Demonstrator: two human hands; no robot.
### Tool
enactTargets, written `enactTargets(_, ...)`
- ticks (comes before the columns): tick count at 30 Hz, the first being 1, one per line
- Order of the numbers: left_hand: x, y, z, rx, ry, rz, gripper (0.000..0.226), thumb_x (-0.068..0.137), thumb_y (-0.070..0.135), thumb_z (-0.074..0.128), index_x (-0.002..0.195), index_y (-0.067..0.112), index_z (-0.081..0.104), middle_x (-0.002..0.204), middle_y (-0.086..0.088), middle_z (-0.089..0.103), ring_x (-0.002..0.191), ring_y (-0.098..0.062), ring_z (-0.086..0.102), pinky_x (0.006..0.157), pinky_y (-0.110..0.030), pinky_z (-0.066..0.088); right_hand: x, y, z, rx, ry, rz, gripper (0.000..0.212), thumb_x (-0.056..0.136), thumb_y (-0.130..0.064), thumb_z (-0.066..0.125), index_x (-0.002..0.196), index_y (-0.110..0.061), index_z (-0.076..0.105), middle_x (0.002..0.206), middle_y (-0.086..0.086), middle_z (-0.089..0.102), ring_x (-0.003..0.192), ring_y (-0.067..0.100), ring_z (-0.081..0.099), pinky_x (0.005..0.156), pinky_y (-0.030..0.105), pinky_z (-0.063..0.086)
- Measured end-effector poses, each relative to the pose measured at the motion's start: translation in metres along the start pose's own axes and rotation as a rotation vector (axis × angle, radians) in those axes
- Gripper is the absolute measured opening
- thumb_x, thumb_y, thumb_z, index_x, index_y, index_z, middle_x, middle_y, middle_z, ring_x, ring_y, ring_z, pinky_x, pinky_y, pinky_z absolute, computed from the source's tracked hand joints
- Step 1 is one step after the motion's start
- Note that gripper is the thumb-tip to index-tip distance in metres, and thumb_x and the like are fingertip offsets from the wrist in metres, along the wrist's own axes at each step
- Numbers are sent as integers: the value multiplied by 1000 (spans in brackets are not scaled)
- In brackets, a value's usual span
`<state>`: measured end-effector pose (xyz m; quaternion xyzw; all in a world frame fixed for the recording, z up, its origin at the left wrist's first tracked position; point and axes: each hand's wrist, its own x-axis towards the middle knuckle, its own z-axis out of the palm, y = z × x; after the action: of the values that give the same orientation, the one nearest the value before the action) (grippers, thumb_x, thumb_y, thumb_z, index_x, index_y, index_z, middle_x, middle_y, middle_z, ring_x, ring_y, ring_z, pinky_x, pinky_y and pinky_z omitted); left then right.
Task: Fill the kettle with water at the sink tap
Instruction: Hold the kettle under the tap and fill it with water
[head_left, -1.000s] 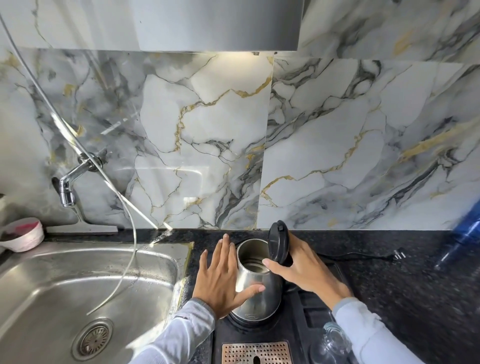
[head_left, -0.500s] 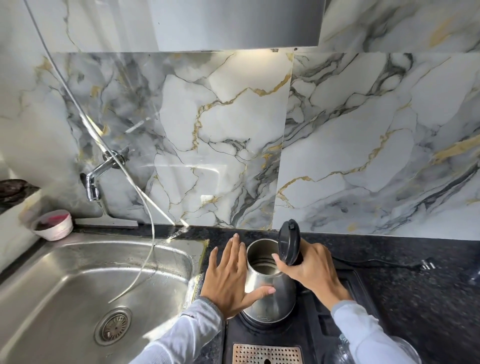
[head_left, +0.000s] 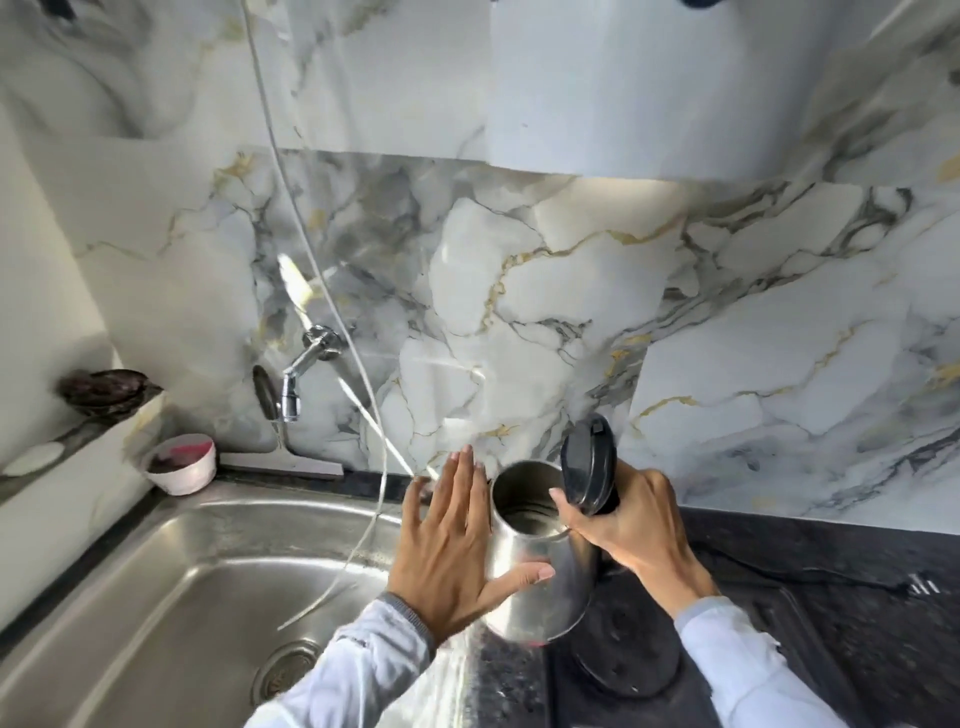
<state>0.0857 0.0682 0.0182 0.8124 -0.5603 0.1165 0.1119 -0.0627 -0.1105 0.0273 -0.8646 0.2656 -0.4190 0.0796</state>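
Head view shows my right hand (head_left: 626, 525) gripping the steel kettle (head_left: 540, 551) handle, lid up, just off its base (head_left: 631, 649), left hand (head_left: 449, 545) flat against its side, next carrying it under the tap (head_left: 298, 379).

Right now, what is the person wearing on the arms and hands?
Both arms wear long, pale grey-white fabric sleeves, the left sleeve ending in a darker grey ribbed cuff. The left hand and right hand are bare: no gloves, rings or watch visible.
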Motion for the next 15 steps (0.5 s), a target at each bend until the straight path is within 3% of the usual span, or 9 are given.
enactTargets(3,-13,-52,-5,17,-11,-25,123,74,97,27,146,-2,42,162,-20,29,149,-34,30,113,-66,36,7,-43,37,0,-16,14,55,66,-73,64,68,-18,68,56,4,72,59,29,72,49,27,53)
enactTargets(6,-27,-112,-8,16,-19,-37,121,74,96,29,145,-1,45,160,-20,34,147,-35,33,107,-72,40,11,-87,80,-14,-5,-15,57,65,-73,64,67,-16,69,57,4,73,60,27,72,47,25,49)
enactTargets(11,-45,-197,0,52,-55,-84,120,70,97,37,141,0,52,155,-18,42,143,-37,39,108,-72,34,17,-145,148,44,-91,25,59,67,-75,65,75,-17,71,65,4,76,66,28,75,61,36,61)
enactTargets(15,-52,-245,7,72,-104,-127,118,75,97,26,139,1,54,154,-16,45,139,-41,43,92,-78,47,21,-174,190,68,-101,11,58,65,-75,67,74,-18,70,64,2,76,64,26,75,58,31,59)
